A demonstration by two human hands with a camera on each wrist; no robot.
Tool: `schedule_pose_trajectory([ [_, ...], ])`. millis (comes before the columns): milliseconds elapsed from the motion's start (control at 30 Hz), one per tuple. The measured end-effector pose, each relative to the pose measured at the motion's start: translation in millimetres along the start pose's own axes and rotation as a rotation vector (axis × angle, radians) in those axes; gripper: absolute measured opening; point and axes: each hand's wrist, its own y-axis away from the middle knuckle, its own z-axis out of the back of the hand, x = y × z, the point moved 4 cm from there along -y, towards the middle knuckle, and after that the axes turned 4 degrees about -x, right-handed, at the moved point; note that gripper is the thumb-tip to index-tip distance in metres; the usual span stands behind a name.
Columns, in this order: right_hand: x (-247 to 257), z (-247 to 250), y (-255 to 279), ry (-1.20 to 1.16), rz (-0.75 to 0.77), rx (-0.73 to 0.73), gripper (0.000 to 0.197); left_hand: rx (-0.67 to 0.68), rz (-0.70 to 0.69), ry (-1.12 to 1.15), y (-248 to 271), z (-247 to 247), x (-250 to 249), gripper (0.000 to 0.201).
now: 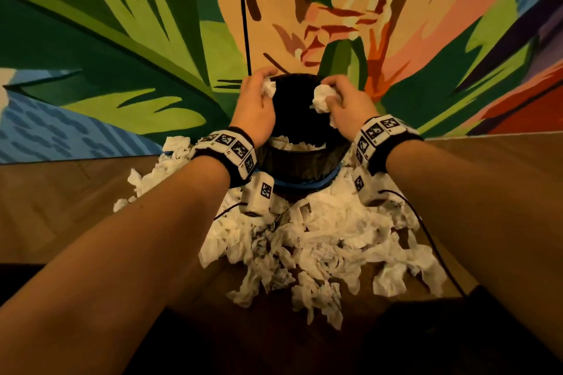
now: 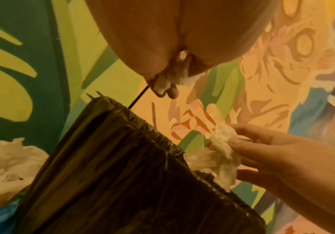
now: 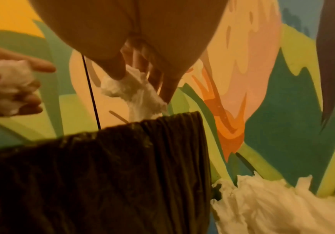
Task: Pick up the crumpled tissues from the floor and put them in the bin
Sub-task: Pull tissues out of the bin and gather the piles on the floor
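Observation:
A round bin (image 1: 304, 161) lined with a black bag stands on the floor against the painted wall, with white tissues inside it. Over its left rim my left hand (image 1: 259, 94) grips a crumpled tissue (image 1: 269, 88); the same tissue (image 2: 174, 79) shows under the palm in the left wrist view. My right hand (image 1: 338, 97) holds another crumpled tissue (image 1: 323, 98) over the right rim, and that tissue (image 3: 130, 91) hangs just above the bag's edge (image 3: 162, 120). A heap of crumpled tissues (image 1: 320, 240) covers the floor in front of the bin.
The wooden floor (image 1: 61, 198) spreads to both sides. A colourful mural wall (image 1: 122, 55) rises right behind the bin, with a thin black cable (image 1: 243, 9) running down it. More tissues (image 1: 158, 173) lie left of the bin. Black wires (image 1: 426, 231) trail from the wristbands.

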Motion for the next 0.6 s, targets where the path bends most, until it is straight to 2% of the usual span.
schedule_pose_trajectory([
  [67, -4, -4, -1, 0.022, 0.005, 0.047, 0.041, 0.074, -0.029, -0.054, -7, -9, -1, 0.046],
  [100, -5, -7, -2, 0.037, 0.01, 0.06, 0.046, 0.113, -0.028, -0.158, -9, -14, 1, 0.047],
  [167, -8, -9, -4, 0.089, 0.015, 0.037, 0.054, 0.182, 0.006, -0.425, -13, -21, 8, 0.053],
  [233, -10, -9, -5, 0.12, 0.033, -0.024, 0.056, 0.179, 0.033, -0.481, -14, -22, 13, 0.054],
  [300, -15, -2, -6, 0.09, 0.029, -0.134, 0.053, 0.089, 0.017, -0.426, -13, -16, 15, 0.046],
  [400, -42, 17, -5, -0.103, -0.195, -0.362, 0.047, -0.107, 0.061, -0.367, -12, 4, 25, 0.029],
  [500, -78, 31, 10, -0.24, -0.453, -0.569, 0.034, -0.324, 0.244, -0.276, -4, 31, 49, 0.02],
  [600, -120, 27, 41, -0.223, -0.718, -0.577, 0.015, -0.452, 0.451, -0.205, 14, 53, 85, 0.027],
])
